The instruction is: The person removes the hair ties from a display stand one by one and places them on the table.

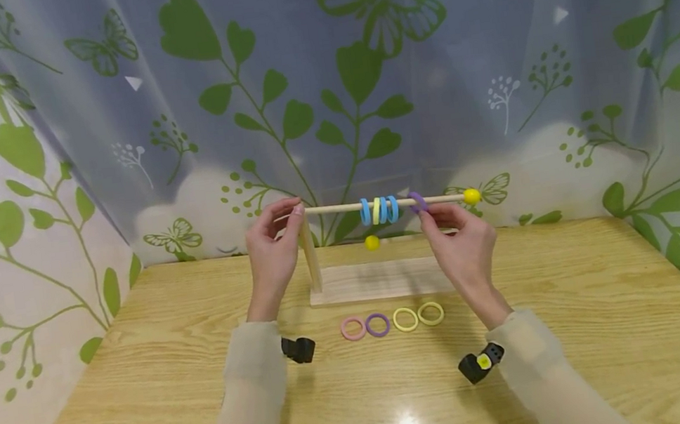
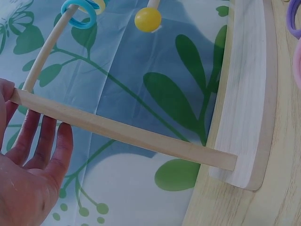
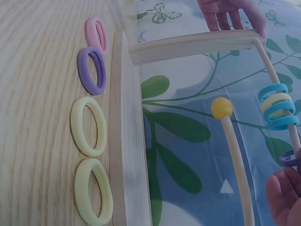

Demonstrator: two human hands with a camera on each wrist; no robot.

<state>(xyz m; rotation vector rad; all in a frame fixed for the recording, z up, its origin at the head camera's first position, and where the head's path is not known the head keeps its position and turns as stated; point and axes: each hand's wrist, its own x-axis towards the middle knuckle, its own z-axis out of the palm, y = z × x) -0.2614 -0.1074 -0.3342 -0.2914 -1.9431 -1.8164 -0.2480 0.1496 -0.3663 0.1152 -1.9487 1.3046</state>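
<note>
A wooden rack has a flat base [image 1: 380,281], an upright post [image 1: 311,261] and a long rod [image 1: 333,208] tipped with a yellow ball [image 1: 472,196]. My left hand [image 1: 273,252] holds the post's top corner, where the rod begins; its fingers [image 2: 44,141] reach behind the wood in the left wrist view. Around the rod's middle hang several hair ties: blue ones [image 1: 393,209] and a pale yellow one [image 1: 376,211]. To their right, my right hand [image 1: 465,246] pinches a purple hair tie [image 1: 417,202] that is around the rod.
On the table in front of the base lie a pink hair tie [image 1: 353,328], another purple one [image 1: 377,325] and two pale yellow ones [image 1: 405,319]. A second yellow ball [image 3: 222,108] tips a lower rod [image 3: 239,169]. A patterned curtain [image 1: 280,141] hangs behind the table.
</note>
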